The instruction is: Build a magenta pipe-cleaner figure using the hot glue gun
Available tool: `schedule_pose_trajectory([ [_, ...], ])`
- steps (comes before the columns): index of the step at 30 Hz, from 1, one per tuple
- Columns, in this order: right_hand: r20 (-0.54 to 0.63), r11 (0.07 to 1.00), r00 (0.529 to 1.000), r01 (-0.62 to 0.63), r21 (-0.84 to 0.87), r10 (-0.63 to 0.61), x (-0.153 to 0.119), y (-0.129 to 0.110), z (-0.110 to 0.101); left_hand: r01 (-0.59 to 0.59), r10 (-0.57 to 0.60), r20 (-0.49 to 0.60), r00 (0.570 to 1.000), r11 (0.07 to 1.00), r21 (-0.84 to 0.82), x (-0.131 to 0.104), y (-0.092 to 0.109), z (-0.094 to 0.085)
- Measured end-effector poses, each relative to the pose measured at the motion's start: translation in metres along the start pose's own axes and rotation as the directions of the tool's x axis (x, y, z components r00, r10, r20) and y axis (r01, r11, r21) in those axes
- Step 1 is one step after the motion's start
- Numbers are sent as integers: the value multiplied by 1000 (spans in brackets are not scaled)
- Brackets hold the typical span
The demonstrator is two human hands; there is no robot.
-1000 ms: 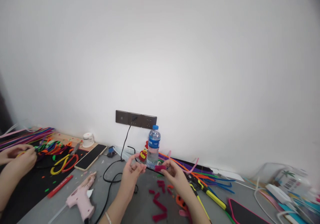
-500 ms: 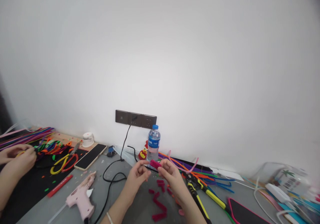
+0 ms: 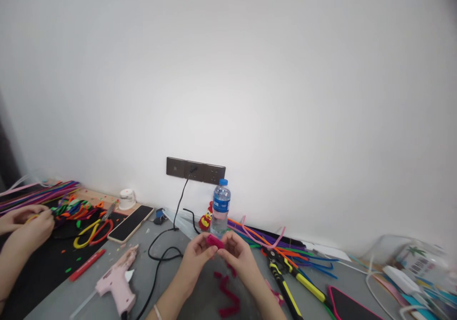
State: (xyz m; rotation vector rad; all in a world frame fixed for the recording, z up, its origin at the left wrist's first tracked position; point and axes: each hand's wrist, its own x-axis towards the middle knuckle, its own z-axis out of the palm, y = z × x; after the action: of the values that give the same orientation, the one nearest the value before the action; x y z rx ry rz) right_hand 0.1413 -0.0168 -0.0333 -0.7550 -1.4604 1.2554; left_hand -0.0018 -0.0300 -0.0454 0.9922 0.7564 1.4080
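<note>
Between my two hands is a dark-pink piece of fuzzy pipe cleaner, folded or bundled short. My left hand pinches its left end with thumb and forefinger. The fingers of my right hand close on its right end. Below, on the grey table, lie more pieces of dark-pink pipe cleaner, one bent in a zigzag; my right forearm hides part of that area. Just behind my hands stands a water bottle with a blue cap, and beside it a small red and yellow figure.
At left are a pink glue gun, a red marker, scissors and a phone. A co-worker's hands are at far left. Yellow-black pliers, pipe cleaners and another phone lie right.
My left hand has moved right and up to the pink piece, which only my right hand held before. Now both hands grip it.
</note>
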Motion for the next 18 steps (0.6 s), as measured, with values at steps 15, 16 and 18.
schedule_pose_trajectory([
  [15, -401, 946, 901, 31, -323, -167, -2, -6, -18, -50, 64, -73, 995, 982, 179, 8, -9, -12],
  [16, -414, 942, 888, 56, -332, -199, -4, -11, -14, -46, 60, -71, 996, 981, 191, 7, -8, -12],
  [18, -376, 932, 893, 114, -343, -248, -10, -24, 1, -50, 66, -72, 995, 977, 207, 7, -5, -10],
])
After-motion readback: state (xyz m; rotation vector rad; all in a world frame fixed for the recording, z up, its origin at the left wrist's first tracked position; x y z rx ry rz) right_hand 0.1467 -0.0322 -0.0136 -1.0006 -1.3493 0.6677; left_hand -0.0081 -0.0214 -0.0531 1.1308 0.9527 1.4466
